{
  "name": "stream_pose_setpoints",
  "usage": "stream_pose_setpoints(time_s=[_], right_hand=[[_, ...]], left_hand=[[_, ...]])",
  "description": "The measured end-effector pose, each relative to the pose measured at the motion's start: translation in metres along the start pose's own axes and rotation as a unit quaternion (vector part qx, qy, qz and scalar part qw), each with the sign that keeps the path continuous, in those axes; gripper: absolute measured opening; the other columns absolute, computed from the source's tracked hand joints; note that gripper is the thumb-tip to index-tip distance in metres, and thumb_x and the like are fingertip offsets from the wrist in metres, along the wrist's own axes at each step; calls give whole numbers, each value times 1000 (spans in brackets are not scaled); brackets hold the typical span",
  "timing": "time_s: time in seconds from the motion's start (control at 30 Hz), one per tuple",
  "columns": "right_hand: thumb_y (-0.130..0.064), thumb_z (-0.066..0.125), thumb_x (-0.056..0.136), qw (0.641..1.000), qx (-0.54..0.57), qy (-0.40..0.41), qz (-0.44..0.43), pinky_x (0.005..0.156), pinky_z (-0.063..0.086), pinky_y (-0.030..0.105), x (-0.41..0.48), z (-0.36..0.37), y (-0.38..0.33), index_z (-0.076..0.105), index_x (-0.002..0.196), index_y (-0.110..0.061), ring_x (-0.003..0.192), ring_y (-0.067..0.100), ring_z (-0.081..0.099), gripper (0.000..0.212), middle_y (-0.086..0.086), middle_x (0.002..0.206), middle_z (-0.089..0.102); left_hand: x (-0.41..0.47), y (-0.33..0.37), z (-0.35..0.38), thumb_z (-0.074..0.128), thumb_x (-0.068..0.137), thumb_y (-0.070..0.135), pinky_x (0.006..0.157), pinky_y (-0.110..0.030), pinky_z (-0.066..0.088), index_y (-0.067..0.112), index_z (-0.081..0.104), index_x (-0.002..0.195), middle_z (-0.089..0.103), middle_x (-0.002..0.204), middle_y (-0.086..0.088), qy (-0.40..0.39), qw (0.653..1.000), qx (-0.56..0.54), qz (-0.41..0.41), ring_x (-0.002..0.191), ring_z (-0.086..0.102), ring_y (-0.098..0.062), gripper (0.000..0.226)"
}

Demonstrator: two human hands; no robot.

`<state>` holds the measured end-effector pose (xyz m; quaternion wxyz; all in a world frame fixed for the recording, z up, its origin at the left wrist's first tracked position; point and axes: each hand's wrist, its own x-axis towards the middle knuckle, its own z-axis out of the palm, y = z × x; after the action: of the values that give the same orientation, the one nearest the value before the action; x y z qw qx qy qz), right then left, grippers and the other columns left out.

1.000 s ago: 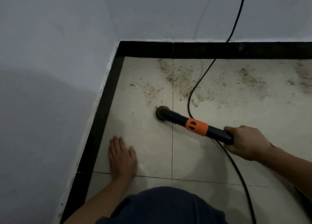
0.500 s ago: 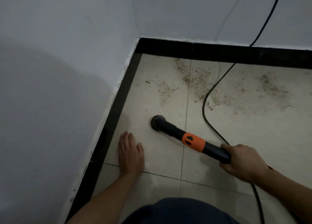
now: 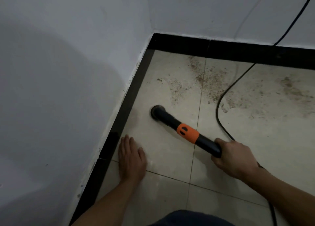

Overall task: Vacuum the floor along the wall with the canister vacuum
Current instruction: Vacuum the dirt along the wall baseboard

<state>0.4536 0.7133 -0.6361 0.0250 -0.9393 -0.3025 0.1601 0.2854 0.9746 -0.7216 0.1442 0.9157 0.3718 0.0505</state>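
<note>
Clothing: a piece of dark blue fabric [image 3: 187, 219] is at the bottom edge, nearest to the camera, between the two forearms.
Left hand: the left hand [image 3: 132, 157] lies flat on the floor [image 3: 170, 157], palm down, just beside the black skirting of the left wall. Its fingers [image 3: 126, 144] are straight and released, close together, and they hold nothing.
Right hand: the right hand [image 3: 237, 159] is more to the right and a little above the floor. Its fingers [image 3: 221, 162] are curled around the back end of the vacuum tube and grasp it firmly.
Vacuum tube: the vacuum tube [image 3: 170, 121] is black with an orange collar [image 3: 187, 133] in its middle. It goes tilted from the right hand forward and to the left, down to the floor.
Nozzle: the round black nozzle [image 3: 157, 110] touches a beige tile near the left skirting but apart from it. It is ahead of the left hand and not touching it.
Cord: a black cord [image 3: 219, 106] lies on the floor to the right of the tube. It passes behind the right wrist, bends, and then goes up the far wall to the top right.
Dirt: brown dust [image 3: 202, 75] is spread on the tiles between the nozzle and the far wall, and also further to the right.
Skirting: the black skirting [image 3: 238, 52] runs along both walls and meets in the corner.
Walls: the walls [image 3: 68, 72] are white, and the left one carries a soft shadow.
</note>
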Motion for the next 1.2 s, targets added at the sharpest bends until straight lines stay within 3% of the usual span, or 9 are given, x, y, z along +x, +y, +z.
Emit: stream_pose_setpoints(time_s=[0.1,0.23,0.4,0.5,0.63,0.9,1.03,1.2], right_hand=[[-41,60,81,999,33,27,29,52,36,27,26,-8,-17,43,87,-34,58,16,49,20,-10,66,50],[-42,58,80,999,37,15,-10,58,45,29,27,-4,-24,47,92,-34,64,19,57,18,-7,70,54],[-42,61,79,999,26,-15,-16,49,30,23,-9,1,18,44,89,-36,58,13,49,20,-9,65,50],[-35,67,77,997,59,-12,56,55,36,29,-22,-7,51,46,88,-32,68,23,62,24,-3,72,61],[-23,73,74,980,143,46,129,52,38,33,-23,-19,77,45,80,-28,60,28,57,30,-1,62,56],[-23,74,74,980,186,4,77,52,41,32,-1,-9,51,49,78,-26,58,15,56,25,-3,64,57],[-20,74,76,959,245,49,132,58,50,36,19,-12,52,56,81,-23,61,22,61,20,4,67,62],[-20,75,74,956,243,50,156,57,52,36,32,-14,60,55,78,-24,58,20,61,20,3,66,62]], left_hand=[[0,-1,0,26,91,32,113,-46,30,-10,47,135,42,145,-25,8,1000,-6,1,137,36,-38,64],[-1,0,-1,27,91,31,111,-48,32,-11,49,132,44,143,-26,10,1000,-3,4,135,39,-39,63],[0,1,-3,23,92,29,113,-49,31,-10,48,133,44,143,-26,1,1000,6,30,135,39,-40,62],[7,13,0,26,92,24,112,-50,32,-10,51,130,47,139,-27,10,998,-7,67,132,43,-41,57],[21,39,10,38,93,21,113,-48,31,-10,50,131,46,141,-26,10,997,-48,54,134,39,-40,50],[23,40,18,29,95,29,115,-45,29,-7,50,132,45,143,-23,13,998,-15,63,136,37,-36,56],[24,40,20,30,95,28,114,-46,30,-9,50,131,46,142,-24,14,998,-17,62,135,39,-37,56],[24,42,19,30,94,27,114,-47,31,-9,51,130,47,141,-25,16,998,-14,64,135,40,-37,56]])
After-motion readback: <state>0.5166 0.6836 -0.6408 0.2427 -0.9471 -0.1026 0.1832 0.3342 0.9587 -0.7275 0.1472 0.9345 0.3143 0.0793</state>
